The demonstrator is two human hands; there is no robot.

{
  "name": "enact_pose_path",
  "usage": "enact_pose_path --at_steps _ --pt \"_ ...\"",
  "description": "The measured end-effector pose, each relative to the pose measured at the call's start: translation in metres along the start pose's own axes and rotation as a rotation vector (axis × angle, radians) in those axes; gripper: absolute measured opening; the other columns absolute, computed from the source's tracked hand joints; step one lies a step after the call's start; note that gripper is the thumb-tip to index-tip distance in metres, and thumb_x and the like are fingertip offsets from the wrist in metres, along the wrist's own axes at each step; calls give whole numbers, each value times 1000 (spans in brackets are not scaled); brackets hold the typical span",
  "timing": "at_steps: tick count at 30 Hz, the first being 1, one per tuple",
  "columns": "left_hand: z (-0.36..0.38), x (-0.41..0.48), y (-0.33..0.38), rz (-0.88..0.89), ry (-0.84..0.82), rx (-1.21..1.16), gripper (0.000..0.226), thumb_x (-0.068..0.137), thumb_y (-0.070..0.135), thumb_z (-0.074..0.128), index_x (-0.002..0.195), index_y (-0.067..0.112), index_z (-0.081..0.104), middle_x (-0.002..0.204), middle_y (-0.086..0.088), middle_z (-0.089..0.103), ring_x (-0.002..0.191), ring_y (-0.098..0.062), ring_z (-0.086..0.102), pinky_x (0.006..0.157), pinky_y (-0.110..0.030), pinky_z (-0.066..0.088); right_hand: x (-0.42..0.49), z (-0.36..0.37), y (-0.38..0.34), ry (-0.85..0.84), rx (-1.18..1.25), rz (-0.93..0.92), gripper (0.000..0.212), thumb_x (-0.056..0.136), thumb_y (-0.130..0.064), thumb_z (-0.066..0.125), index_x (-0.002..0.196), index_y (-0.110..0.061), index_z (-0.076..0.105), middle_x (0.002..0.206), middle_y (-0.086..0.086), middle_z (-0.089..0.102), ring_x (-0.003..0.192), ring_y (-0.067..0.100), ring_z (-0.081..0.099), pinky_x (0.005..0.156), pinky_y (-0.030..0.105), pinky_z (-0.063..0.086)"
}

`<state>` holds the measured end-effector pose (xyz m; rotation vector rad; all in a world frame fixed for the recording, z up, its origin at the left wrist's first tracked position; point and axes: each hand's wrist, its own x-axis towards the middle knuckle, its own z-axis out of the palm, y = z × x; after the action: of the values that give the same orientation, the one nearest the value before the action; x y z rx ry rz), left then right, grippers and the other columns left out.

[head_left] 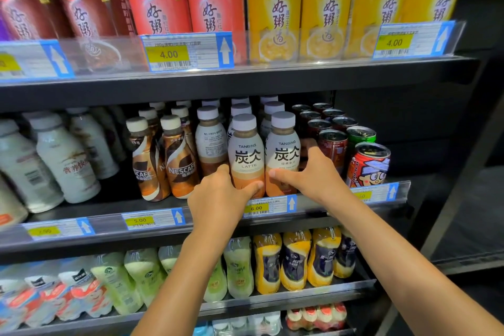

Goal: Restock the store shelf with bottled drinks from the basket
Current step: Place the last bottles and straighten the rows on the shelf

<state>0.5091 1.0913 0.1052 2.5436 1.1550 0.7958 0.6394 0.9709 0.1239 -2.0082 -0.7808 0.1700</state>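
The left hand [218, 196] wraps the latte bottle [246, 153] low on its body, thumb across the front and fingers round its left side. The right hand [316, 174] holds the second Tanbing bottle [283, 150] the same way, thumb on the front and fingers curled round the right side, close to the red cans [332, 147]. Each grip is closed round its own bottle. Both bottles stand upright at the front of the middle shelf [109, 224], touching each other, just above the 6.00 price tag [268, 206]. The basket is out of view.

The step appears to be seating and facing this pair at the head of their rows. The hands and the price rail hide the bases, so it is unclear whether the bottles rest fully on the shelf.

To do it well:
- Hold low, as now, so the tall bottles do not tip against the row behind.
- Set both bases flat, then slide the bottles back until they meet the bottles behind them.
- Turn the labels square to the front; the neighbouring bottle [211, 142] shows its back label and wants the same turn.
- Mind the right fingers beside the cans, and draw them out straight, not sideways.
- Let go of one bottle at a time, checking that it stands.
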Motion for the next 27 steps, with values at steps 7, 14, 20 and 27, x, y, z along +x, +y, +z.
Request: enact_pose_path --at_steps 7,14,20,27 --pt "-2 1 -4 23 -5 -33 59 75 74 63 88 18 51 91 0 66 93 -25 62 66 -35 45 -8 5 -8 87 54 0 73 66 -56 83 118 -19 46 118 -4 57 107 14 56 82 33 50" --pt "-42 8 -49 136 166 -316 24 88 44 66 97 23 71 89 12 71 84 -8 67 80 -36 55 -49 23 -62 594 89 -697 36 90 -23 67 122 -9 57 116 -1 56 111 16 53 95 31 45" --pt "-89 31 -131 -44 320 -352 12 83 27 72 90 20 65 88 -1 69 86 -22 65 82 -41 53 -50 77 -104 188 94 -646 36 90 -23 65 124 -20 55 110 -5 62 104 11 59 91 27 47" --pt "-85 59 -173 -178 -175 -291 59 65 51 86 97 11 58 96 -5 67 85 -16 61 74 -36 51 -34 131 -105 -64 -275 -171 53 88 -37 69 128 -13 44 124 10 52 118 29 50 85 33 40"
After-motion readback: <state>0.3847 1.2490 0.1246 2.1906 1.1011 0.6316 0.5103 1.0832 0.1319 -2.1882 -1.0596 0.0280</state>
